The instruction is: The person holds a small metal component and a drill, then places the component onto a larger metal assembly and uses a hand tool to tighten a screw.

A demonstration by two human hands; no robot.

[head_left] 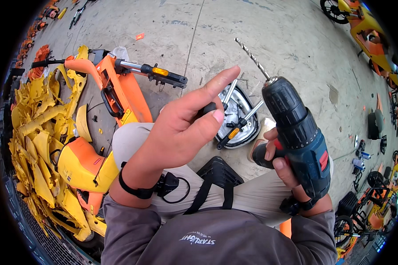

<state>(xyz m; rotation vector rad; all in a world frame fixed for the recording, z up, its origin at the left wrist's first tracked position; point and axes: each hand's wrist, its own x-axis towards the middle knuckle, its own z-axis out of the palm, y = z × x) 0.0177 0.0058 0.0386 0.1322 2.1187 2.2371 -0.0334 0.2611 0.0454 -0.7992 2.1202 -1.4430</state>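
My right hand [279, 161] is wrapped round the handle of a dark blue and black cordless drill [296, 119], raised on the right. From its chuck a long twist drill bit [252, 58] points up and to the left. My left hand [188, 119] is held up at the middle, its index finger stretched toward the bit without touching it. Between its thumb and curled fingers sits a small black rounded part [206, 108], mostly hidden. Beyond, a black-rimmed tray [242, 137] on the floor holds metal fork tubes [253, 110] with an orange reflector and small hardware.
An orange and yellow scooter body [119, 79] with handlebar and fork lies at my left. A heap of broken yellow plastic panels [40, 150] is piled beside it. Yellow bikes [367, 35] stand at far right, with loose wheels and parts [371, 185] along that side of the concrete floor.
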